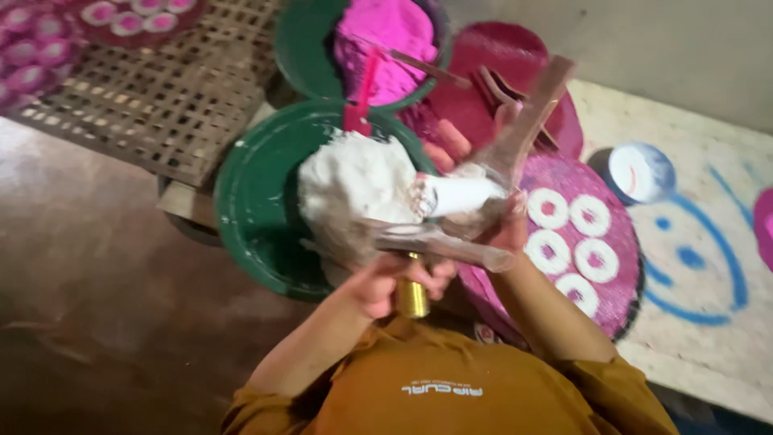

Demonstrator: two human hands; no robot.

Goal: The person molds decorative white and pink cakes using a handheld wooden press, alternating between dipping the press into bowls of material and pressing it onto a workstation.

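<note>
Left hand (pixel 385 283): gripping a shiny brass cylinder (pixel 414 296).
Right hand (pixel 506 227): pinching a clear plastic piping bag (pixel 459 197) of white paste.
Green round bowl (pixel 250 201): holding lumpy white paste (pixel 354 181), just beside the bag.

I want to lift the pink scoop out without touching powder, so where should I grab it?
Take the pink scoop by its upper handle, from above. It stands nearly upright, its lower end sunk in the white powder in the near green bowl, so only the handle is bare. Come in from the far side; both hands crowd the near side.

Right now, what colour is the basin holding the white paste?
Dark green basin, seen in the head view.
</note>
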